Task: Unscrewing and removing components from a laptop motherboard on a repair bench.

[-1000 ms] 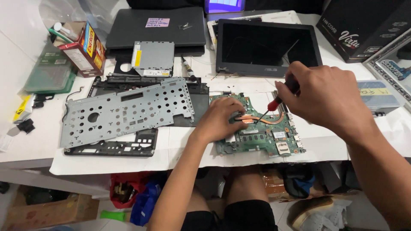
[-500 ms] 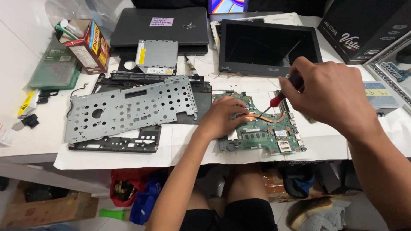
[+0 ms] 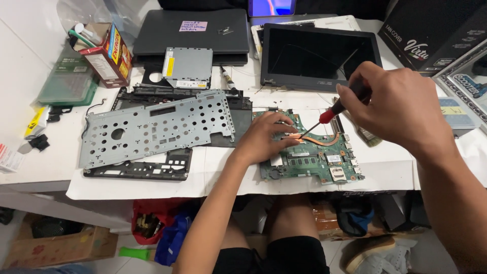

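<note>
The left hand (image 3: 264,138) lies palm-down, fingers spread, pressing on the green laptop circuit board (image 3: 309,157) on the white table (image 3: 61,167). The right hand (image 3: 401,109), raised, pinches a red-and-black-handled screwdriver (image 3: 329,114), tip angled onto the copper heat pipe (image 3: 317,138).

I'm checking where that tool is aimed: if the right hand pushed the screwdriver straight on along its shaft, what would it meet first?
Probably the copper heat pipe on the green motherboard, just beside the left hand. The right hand angles the screwdriver down-left; depth is unclear.
</note>
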